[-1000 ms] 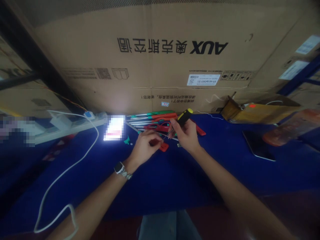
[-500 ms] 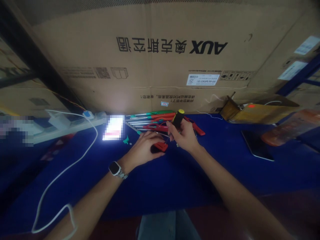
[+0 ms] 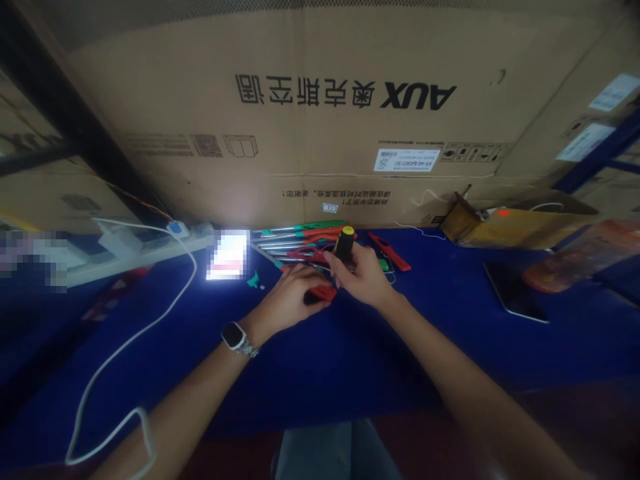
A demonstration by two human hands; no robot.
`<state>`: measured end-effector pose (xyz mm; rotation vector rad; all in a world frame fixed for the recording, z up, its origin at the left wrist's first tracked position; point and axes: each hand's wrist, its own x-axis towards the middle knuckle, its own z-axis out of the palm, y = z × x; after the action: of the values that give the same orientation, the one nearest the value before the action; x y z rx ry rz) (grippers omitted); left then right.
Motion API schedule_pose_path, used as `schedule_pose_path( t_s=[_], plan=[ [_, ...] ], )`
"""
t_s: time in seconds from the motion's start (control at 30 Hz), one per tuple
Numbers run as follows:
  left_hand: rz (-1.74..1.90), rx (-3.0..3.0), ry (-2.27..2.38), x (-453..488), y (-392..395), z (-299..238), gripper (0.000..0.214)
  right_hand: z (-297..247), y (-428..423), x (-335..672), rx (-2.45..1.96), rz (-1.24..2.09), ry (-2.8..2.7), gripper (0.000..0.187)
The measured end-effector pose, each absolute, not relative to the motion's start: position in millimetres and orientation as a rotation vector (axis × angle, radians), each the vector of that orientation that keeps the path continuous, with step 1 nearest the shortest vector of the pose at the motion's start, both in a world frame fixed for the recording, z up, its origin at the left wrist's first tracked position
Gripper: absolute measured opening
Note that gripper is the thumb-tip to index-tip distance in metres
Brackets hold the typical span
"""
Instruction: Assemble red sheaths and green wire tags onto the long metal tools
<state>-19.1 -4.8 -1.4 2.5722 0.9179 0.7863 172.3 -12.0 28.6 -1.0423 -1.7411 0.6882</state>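
Observation:
My left hand (image 3: 287, 298) is closed around a red plastic handle piece (image 3: 324, 293), keeping it low over the blue tabletop; most of the piece is hidden by my fingers. In my right hand (image 3: 369, 279) is a black-and-yellow screwdriver (image 3: 345, 244), gripped nearly upright. Its lower end meets the red piece beside my left fingertips, but the tip itself is hard to make out. Just behind both hands lie several slim tools with red or green handles and silver rods (image 3: 280, 241). A separate red handle part (image 3: 390, 251) lies to the right of them.
A small green piece (image 3: 253, 280) and a lit phone screen (image 3: 229, 255) lie left of my hands. A white cable (image 3: 115, 357) loops across the left. At right are a dark phone (image 3: 514, 291), an orange-tinted bottle (image 3: 580, 257) and a yellow box (image 3: 530, 228). Large cardboard (image 3: 310, 140) stands behind.
My right hand and the screwdriver have shifted slightly left and lower, with the screwdriver more upright. The left hand keeps its hold on the red piece, almost unmoved.

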Motion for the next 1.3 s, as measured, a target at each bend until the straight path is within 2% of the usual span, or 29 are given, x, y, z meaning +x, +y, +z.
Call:
schedule_pose_path(
  t_s=[0.13,0.33,0.53,0.93,1.03,1.17,1.3],
  plan=[
    [0.813,2.564,0.909,-19,-4,-3,0.033,32,-13,171,-0.989,0.8,-1.767,0.032],
    [0.836,2.581,0.913,-21,-3,-7,0.022,32,-12,171,-0.923,1.164,-1.741,0.026],
    [0.78,2.579,0.961,-20,-4,-5,0.029,34,-10,186,-0.855,1.425,-1.704,0.03],
    [0.746,2.615,0.958,-23,-6,2,0.034,27,-10,186,-0.956,1.292,-1.603,0.036],
    [0.909,2.549,0.977,-26,-8,11,0.035,24,-9,187,-0.989,1.303,-1.626,0.035],
    [1.234,2.308,0.999,-21,-10,22,0.02,21,-9,188,-1.019,1.254,-1.691,0.031],
    [1.307,2.069,1.029,-6,-10,26,0.017,21,-13,187,-0.995,1.196,-1.707,0.028]
  ],
)
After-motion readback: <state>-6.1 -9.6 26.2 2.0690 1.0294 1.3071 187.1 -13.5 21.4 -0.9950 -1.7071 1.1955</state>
